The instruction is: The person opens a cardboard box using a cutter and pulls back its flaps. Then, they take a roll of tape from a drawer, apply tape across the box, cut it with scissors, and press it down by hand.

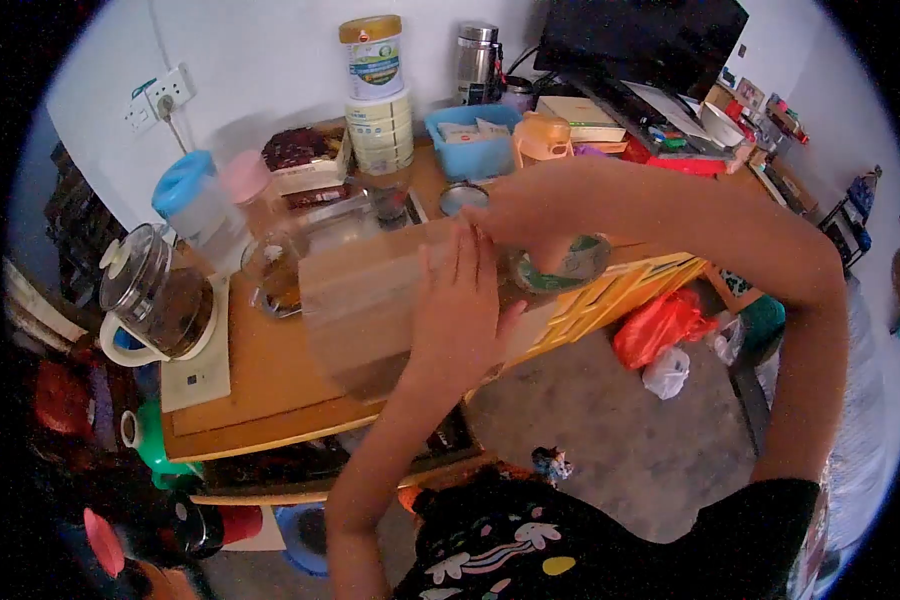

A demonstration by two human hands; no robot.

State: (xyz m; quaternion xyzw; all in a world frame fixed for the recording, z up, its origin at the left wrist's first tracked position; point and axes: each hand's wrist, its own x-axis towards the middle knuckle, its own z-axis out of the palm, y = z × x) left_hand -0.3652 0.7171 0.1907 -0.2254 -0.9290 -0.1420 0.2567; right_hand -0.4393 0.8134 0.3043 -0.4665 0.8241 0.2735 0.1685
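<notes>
A brown cardboard box (370, 285) sits near the front edge of the wooden desk, slightly blurred. My left hand (460, 310) lies flat on its top, fingers stretched out and close together. My right hand (520, 215) is bent over the box's right end, its fingertips meeting those of my left hand. Below the right palm hangs a clear tape roll with a green inner ring (562, 265), with part of the hand inside the ring. The right fingertips are partly hidden.
To the left stand a glass coffee pot (160, 300), a blue-lidded jug (195, 200) and a pink-lidded jug (255, 195). Behind are stacked cans (378, 110), a blue basket (470, 140) and a monitor (640, 45). A red plastic bag (660, 330) lies on the floor.
</notes>
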